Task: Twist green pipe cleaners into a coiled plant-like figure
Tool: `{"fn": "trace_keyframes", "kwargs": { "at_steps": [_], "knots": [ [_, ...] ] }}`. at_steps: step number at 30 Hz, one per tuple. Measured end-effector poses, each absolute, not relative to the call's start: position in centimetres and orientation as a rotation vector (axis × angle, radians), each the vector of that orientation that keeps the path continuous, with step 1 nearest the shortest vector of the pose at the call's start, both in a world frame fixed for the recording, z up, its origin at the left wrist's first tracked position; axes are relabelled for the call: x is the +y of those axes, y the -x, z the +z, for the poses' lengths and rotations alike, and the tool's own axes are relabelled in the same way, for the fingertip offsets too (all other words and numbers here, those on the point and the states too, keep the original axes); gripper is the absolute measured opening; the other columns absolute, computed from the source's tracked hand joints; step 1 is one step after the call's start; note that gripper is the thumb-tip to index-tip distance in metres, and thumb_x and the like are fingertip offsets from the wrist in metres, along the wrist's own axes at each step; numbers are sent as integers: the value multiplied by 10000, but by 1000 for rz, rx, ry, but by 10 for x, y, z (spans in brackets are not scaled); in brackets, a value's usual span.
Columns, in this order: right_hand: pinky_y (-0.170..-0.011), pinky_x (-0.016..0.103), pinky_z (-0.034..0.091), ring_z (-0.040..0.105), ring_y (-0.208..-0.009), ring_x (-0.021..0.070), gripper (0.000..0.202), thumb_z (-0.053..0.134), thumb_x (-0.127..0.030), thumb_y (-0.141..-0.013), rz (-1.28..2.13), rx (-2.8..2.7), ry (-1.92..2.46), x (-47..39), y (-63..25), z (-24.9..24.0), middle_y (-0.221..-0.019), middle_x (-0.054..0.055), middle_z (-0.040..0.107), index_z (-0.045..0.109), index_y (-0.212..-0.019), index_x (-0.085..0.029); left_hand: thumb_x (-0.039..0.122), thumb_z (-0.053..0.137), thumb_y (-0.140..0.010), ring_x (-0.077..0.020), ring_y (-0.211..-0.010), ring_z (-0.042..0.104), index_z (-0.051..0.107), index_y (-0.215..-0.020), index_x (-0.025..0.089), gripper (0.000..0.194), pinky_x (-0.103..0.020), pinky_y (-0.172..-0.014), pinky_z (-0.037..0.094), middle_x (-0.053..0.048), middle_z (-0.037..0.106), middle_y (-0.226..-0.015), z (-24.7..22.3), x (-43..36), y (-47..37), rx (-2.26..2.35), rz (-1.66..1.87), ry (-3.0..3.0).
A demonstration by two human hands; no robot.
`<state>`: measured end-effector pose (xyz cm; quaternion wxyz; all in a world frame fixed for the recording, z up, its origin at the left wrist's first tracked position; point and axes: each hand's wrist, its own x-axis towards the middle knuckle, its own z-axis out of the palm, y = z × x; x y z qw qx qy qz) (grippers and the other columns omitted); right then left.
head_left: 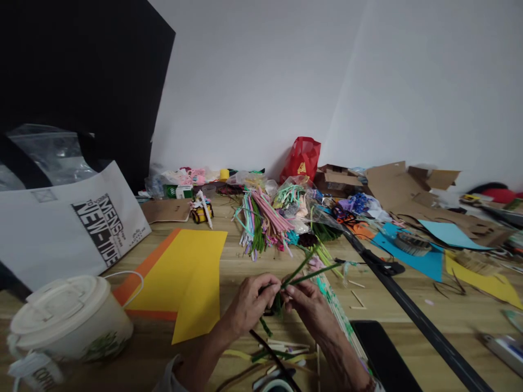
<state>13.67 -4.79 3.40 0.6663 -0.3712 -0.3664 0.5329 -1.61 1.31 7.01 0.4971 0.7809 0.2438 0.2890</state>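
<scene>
Pale-rimmed roll [277,383]: at 6 o'clock, cut off by lower edge; type not determinable.
Dark phone [382,354]: at 4 o'clock, lower end cut off; probably laid aside for elbow room.
Left hand [254,298]: pinched on green fuzzy stems [316,274], central.
Right hand [307,306]: pinched on same stems, just beside left, presumably for steadiness.
Stem joint: hidden by fingers; free ends toward 1 and 2 o'clock.
Multicoloured bundle [261,220]: at 12 o'clock, fanned loose, likely for easy reach.
Red bag [301,158]: beyond, at 12 o'clock; contents unseen.

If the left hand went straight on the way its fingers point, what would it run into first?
Probably the right hand, just across from the left hand, beyond the green stems at its fingers; exact depth there is unclear.
</scene>
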Motion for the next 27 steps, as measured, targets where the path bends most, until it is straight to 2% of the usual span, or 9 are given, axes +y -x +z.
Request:
{"fn": "trace_keyframes", "kwargs": {
  "at_steps": [4, 8, 10, 13, 15, 17, 22, 27],
  "knots": [
    [-510, 218, 438, 542, -588, 119, 201, 747, -363, -704, 1244, -929, 844, -50, -137, 39, -670, -4, 604, 680, -775, -188, 507, 526, -814, -64, -457, 329, 600, -768, 119, 398, -187, -463, 254, 51, 421, -517, 68, 21, 17, 458, 529, -1568],
    [-515, 219, 447, 547, -593, 121, 204, 714, -377, -740, 1258, -1016, 813, -53, -138, 41, -687, -2, 597, 673, -804, -188, 485, 559, -794, -44, -411, 270, 610, -762, 117, 373, -181, -422, 184, 57, 421, -489, 71, 22, 19, 452, 391, -1431],
    [-520, 223, 455, 555, -592, 123, 210, 712, -381, -741, 1240, -1022, 838, -52, -138, 39, -684, -4, 599, 672, -805, -185, 462, 558, -802, -44, -409, 272, 626, -754, 118, 354, -180, -422, 191, 55, 434, -485, 72, 22, 18, 466, 417, -1481],
    [-508, 221, 459, 545, -550, 113, 216, 708, -386, -745, 1206, -984, 885, -49, -139, 33, -653, -7, 599, 662, -764, -176, 421, 516, -844, -72, -477, 405, 657, -745, 125, 342, -187, -479, 302, 10, 565, -567, 73, 18, 16, 528, 553, -1690],
    [-493, 210, 455, 530, -535, 104, 215, 704, -382, -751, 1195, -961, 887, -48, -139, 30, -636, -13, 589, 657, -772, -174, 369, 491, -870, -116, -600, 532, 673, -772, 144, 306, -208, -576, 387, -21, 654, -687, 74, 13, 15, 634, 673, -1898],
    [-491, 203, 455, 523, -545, 102, 226, 705, -389, -751, 1197, -955, 885, -47, -138, 29, -636, -15, 580, 654, -797, -173, 303, 473, -886, -152, -714, 593, 676, -819, 170, 252, -233, -673, 425, -33, 684, -771, 74, 9, 15, 744, 786, -2150],
    [-477, 207, 455, 522, -521, 102, 258, 714, -411, -738, 1159, -921, 914, -47, -135, 30, -603, -19, 578, 647, -797, -169, 169, 370, -917, -183, -771, 600, 625, -921, 189, 256, -285, -706, 446, -52, 644, -827, 72, 2, 18, 745, 741, -2770],
    [-465, 206, 453, 533, -506, 102, 284, 739, -416, -708, 1117, -823, 930, -45, -136, 28, -586, -26, 587, 649, -817, -170, 133, 369, -913, -193, -815, 600, 583, -995, 199, 238, -308, -723, 462, -48, 620, -865, 67, 1, 19, 734, 658, -2944]
  ]
}}
